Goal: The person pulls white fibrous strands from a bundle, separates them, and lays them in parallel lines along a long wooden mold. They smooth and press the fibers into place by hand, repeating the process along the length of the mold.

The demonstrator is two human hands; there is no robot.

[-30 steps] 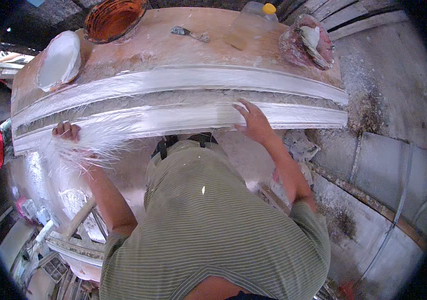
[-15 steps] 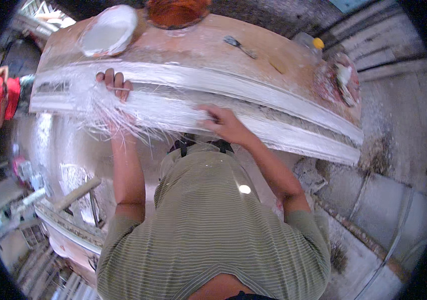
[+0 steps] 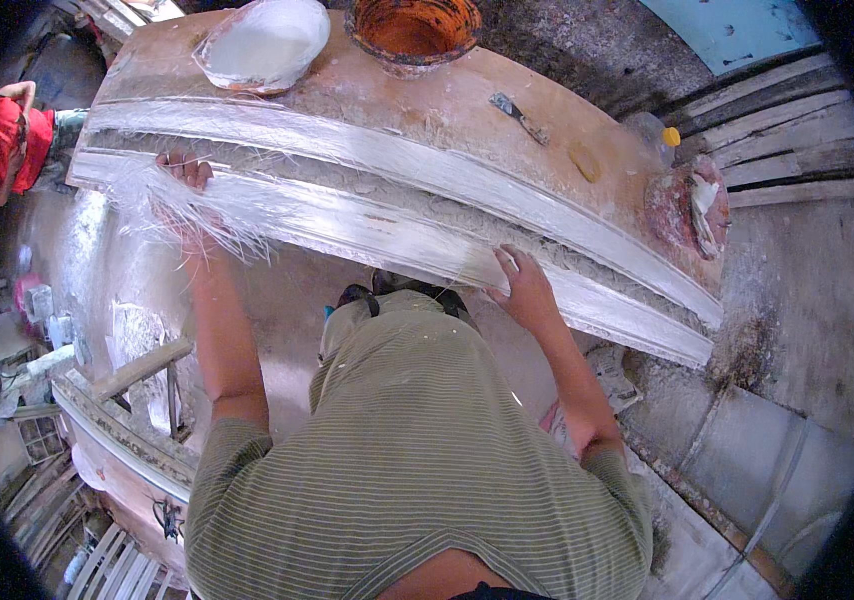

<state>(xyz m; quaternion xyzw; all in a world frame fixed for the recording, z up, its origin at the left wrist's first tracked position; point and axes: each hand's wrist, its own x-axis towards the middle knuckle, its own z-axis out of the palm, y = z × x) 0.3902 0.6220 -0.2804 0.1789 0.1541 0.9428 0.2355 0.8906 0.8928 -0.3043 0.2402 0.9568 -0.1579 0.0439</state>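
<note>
Two long white mouldings lie side by side across the bench, a far moulding (image 3: 417,155) and a near moulding (image 3: 377,222). Over the left end of the near one, my left hand (image 3: 185,195) is closed round a loose bundle of white fibres (image 3: 147,195). Stray strands spread past its fingers and partly cover them. My right hand (image 3: 529,292) rests at the front edge of the near moulding, right of my body, fingers apart and holding nothing visible. Thin fibres lie along the mouldings' surfaces.
On the bench (image 3: 162,70) stand a white basin (image 3: 267,50) and an orange-stained tub (image 3: 415,35). A scraper-like tool (image 3: 519,117), a yellow-capped clear bottle (image 3: 650,135) and a crusted round dish (image 3: 682,215) lie farther right. A person in red (image 3: 17,145) is at far left.
My left hand has moved left with the fibre bundle, off the middle of the mouldings. My right hand has shifted right and nearer along the near moulding, its fingers spreading.
</note>
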